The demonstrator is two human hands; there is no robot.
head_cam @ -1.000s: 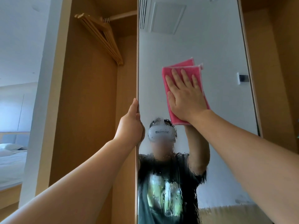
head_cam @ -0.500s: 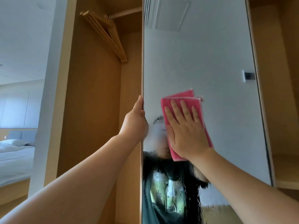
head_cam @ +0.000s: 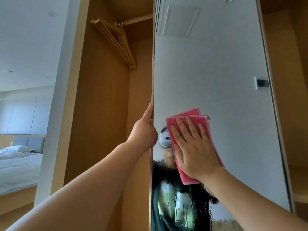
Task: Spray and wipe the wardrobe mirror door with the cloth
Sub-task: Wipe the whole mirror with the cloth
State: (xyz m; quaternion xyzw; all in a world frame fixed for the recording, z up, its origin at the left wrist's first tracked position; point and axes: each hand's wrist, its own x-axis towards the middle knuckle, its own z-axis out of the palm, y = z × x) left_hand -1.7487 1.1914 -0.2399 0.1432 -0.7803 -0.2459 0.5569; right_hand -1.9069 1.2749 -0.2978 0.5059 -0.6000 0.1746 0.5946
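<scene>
The tall mirror door (head_cam: 216,72) of the wardrobe stands open in front of me, its lower part streaked with wet droplets. My right hand (head_cam: 191,147) lies flat with fingers spread on a folded pink cloth (head_cam: 215,145), pressing it against the glass at mid height. My left hand (head_cam: 145,130) grips the door's left edge, thumb pointing up along it. My reflection shows behind the cloth. No spray bottle is in view.
Inside the open wardrobe, several wooden hangers (head_cam: 116,42) hang from a rail at the top. A bed (head_cam: 18,164) with white linen lies in the room to the left. A wooden panel (head_cam: 290,97) flanks the mirror's right side.
My right hand has slid the cloth down the mirror from the upper part to mid height. The left hand has kept its hold on the door edge.
</scene>
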